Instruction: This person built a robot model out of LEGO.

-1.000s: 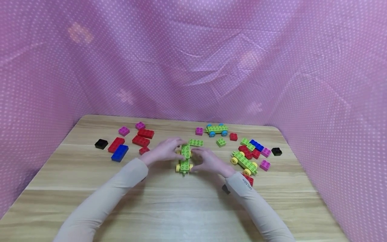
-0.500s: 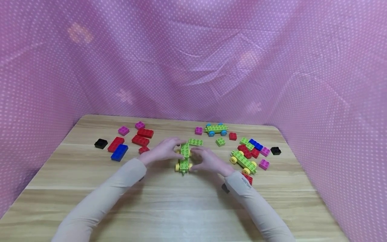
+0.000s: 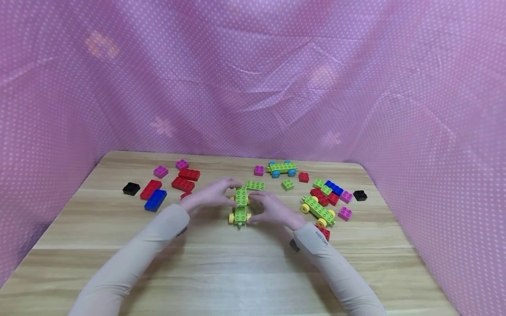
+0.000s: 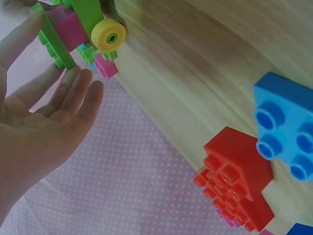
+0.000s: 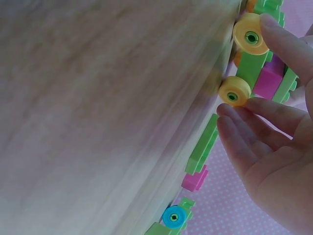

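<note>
A lime-green wheeled base (image 3: pixel 240 216) with yellow wheels stands mid-table between the two hands. On it sits a pink brick (image 4: pixel 71 27), topped by a lime-green plate (image 3: pixel 241 196). My left hand (image 3: pixel 215 193) pinches that plate by its ends, thumb at one end and fingers at the other. From the other side my right hand (image 3: pixel 272 210) grips the base, its thumb at one yellow wheel (image 5: pixel 251 36) and a fingertip at another yellow wheel (image 5: pixel 234 91). In the head view the plate hides the pink brick.
Red bricks (image 3: pixel 183 184), a blue brick (image 3: pixel 155 200) and a black brick (image 3: pixel 131 189) lie left. A blue-wheeled green base (image 3: pixel 282 167) stands at the back. Another yellow-wheeled base (image 3: pixel 318 210) sits right among several loose bricks. Behind the hands lies a green brick (image 3: pixel 255 185).
</note>
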A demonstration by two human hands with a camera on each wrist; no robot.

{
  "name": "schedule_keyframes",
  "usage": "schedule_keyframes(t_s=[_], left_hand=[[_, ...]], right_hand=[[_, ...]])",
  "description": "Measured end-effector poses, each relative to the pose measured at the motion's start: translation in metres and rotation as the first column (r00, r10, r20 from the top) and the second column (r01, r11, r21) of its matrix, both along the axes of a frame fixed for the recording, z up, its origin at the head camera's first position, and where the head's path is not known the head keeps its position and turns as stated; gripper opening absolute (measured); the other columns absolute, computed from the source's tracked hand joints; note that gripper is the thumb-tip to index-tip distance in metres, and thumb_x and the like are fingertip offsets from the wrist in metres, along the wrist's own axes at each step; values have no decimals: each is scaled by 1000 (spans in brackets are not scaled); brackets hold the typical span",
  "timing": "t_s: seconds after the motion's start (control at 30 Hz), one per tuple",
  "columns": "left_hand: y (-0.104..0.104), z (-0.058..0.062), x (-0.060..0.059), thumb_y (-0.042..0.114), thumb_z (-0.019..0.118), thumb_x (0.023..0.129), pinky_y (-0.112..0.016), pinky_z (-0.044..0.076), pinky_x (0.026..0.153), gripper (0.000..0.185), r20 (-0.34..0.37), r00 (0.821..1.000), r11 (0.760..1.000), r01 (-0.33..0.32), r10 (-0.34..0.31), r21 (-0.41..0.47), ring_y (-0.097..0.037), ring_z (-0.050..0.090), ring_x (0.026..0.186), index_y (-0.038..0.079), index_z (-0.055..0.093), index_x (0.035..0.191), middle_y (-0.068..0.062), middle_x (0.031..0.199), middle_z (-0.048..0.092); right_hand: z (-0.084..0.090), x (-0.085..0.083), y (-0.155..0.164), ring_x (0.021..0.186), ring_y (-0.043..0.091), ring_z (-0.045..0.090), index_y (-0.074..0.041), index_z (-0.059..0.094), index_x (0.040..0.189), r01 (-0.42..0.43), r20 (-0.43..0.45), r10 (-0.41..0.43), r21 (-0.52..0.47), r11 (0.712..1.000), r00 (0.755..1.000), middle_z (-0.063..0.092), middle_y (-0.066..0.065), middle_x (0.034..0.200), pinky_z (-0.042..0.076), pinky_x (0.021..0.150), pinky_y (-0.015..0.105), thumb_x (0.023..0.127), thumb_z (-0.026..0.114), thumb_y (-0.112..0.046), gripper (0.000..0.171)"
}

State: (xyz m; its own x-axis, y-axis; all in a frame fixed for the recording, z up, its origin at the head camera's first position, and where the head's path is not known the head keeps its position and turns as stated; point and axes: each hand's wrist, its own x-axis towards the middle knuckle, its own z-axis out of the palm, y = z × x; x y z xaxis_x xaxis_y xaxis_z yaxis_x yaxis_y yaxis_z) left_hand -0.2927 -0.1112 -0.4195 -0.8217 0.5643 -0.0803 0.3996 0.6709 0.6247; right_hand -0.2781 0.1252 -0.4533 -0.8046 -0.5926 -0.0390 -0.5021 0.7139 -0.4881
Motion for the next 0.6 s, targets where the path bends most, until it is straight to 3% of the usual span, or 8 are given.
schedule_keyframes(t_s=[0.17,0.6], left_hand=[[1,1,3,20,79,83,-51,47,108,67,-53,999,1000,-1,0,-16,-35,54,128,7,50,143,-16,142,52],[6,3,8,23,79,84,-52,44,111,70,-76,997,995,-37,30,-94,-31,53,131,10,48,145,-12,147,50]], right_hand=[[-1,0,-1,144,28,42,-8,43,148,-1,-1,1,-2,1000,1000,42,10,156,34,120,48,76,83,-42,90],[1,1,-2,144,28,41,-9,45,147,9,-6,-9,-3,1000,1000,44,9,155,34,120,47,75,84,-41,89]])
